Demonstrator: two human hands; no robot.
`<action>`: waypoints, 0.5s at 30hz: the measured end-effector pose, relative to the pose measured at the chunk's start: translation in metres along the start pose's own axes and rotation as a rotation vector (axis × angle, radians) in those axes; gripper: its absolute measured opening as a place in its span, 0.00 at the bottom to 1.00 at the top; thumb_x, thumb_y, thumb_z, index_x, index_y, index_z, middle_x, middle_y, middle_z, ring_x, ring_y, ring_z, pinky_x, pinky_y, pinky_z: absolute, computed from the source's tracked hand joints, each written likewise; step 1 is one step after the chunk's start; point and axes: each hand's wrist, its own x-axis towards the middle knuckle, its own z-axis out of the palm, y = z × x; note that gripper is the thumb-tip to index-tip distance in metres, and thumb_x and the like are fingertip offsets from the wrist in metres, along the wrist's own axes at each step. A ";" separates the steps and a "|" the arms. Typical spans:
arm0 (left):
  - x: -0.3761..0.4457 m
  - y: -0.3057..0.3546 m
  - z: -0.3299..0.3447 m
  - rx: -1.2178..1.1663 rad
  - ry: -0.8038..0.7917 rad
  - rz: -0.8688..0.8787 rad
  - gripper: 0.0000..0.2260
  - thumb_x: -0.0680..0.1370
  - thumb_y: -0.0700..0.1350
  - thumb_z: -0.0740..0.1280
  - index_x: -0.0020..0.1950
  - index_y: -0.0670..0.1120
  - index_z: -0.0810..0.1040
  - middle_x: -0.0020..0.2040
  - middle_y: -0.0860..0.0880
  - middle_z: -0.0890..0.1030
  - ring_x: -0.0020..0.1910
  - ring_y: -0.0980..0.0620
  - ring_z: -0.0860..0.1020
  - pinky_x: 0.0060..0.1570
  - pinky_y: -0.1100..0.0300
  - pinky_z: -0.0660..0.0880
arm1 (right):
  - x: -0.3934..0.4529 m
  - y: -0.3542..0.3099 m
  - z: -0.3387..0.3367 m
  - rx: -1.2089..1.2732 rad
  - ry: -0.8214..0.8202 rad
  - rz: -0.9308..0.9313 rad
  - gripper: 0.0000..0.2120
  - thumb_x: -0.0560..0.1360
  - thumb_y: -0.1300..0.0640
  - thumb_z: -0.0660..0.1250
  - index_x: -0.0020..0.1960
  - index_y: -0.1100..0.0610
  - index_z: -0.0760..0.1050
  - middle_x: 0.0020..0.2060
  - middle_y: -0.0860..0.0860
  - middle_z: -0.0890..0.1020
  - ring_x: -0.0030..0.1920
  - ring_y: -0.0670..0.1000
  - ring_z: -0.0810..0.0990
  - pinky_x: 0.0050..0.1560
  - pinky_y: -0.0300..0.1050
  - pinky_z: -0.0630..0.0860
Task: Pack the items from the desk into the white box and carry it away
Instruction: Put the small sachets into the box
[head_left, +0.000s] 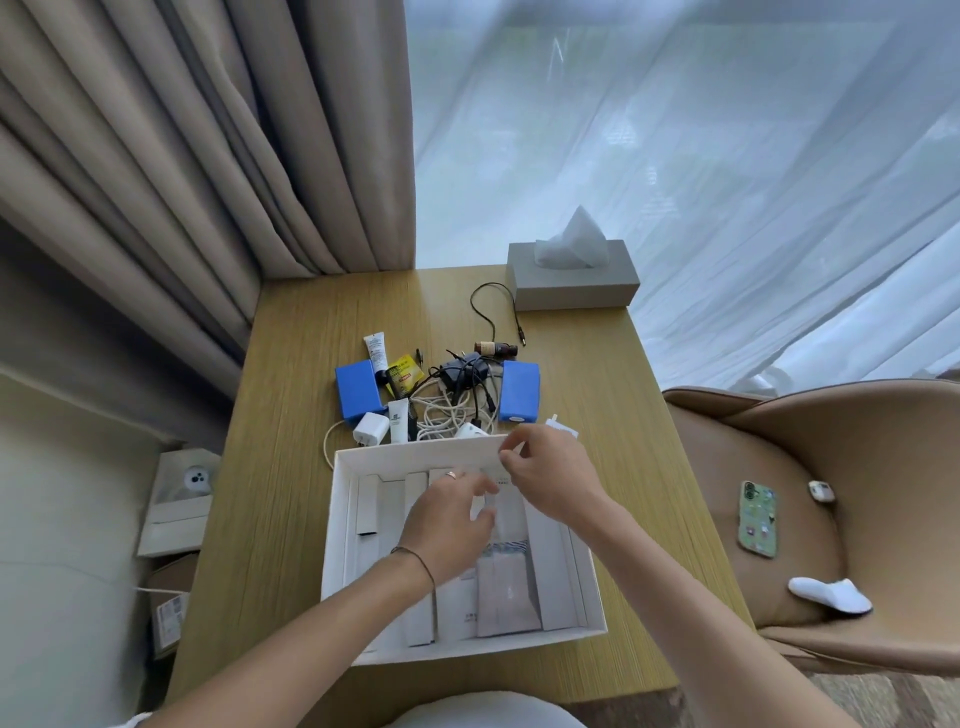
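Note:
The white box (332, 525) lies open on the wooden desk (291, 415), with white packets and flat cartons standing in rows inside it. My right hand (548, 480) pinches the top of a clear packet (506, 512) at the box's far rim. My left hand (447, 514) hovers over the box's middle, fingers spread, fingertips at the packet's left edge. Behind the box lie two blue boxes (355, 389) (519, 391), a white tube (375, 351), a yellow sachet (402, 371), a brown bottle (496, 349), a black adapter (462, 371), tangled white cables (441, 415) and a white charger (371, 428).
A grey tissue box (571, 283) stands at the desk's far edge beside a loose black cable (488, 306). A tan chair (831, 467) on the right holds a phone (758, 519) and a white sock (831, 595). Curtains hang behind; paper bags (176, 499) sit on the floor at left.

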 end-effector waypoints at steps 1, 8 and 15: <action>0.004 0.002 -0.011 -0.038 0.022 0.009 0.11 0.78 0.47 0.66 0.60 0.55 0.80 0.54 0.55 0.81 0.53 0.57 0.78 0.54 0.58 0.77 | 0.005 -0.005 -0.003 0.006 0.011 -0.013 0.09 0.79 0.54 0.64 0.53 0.53 0.83 0.40 0.49 0.85 0.41 0.49 0.83 0.44 0.48 0.81; 0.038 -0.012 -0.095 -0.215 0.198 -0.049 0.09 0.78 0.42 0.68 0.53 0.54 0.82 0.46 0.56 0.83 0.47 0.59 0.80 0.47 0.61 0.79 | 0.048 -0.037 -0.001 0.020 0.015 -0.059 0.10 0.77 0.56 0.63 0.48 0.51 0.83 0.33 0.42 0.80 0.40 0.49 0.81 0.36 0.43 0.75; 0.048 -0.063 -0.138 -0.186 0.228 -0.275 0.09 0.79 0.41 0.66 0.53 0.54 0.80 0.49 0.52 0.83 0.46 0.57 0.81 0.40 0.62 0.78 | 0.103 -0.073 0.045 0.016 -0.186 -0.023 0.11 0.75 0.61 0.62 0.48 0.61 0.84 0.44 0.57 0.87 0.44 0.57 0.85 0.44 0.52 0.82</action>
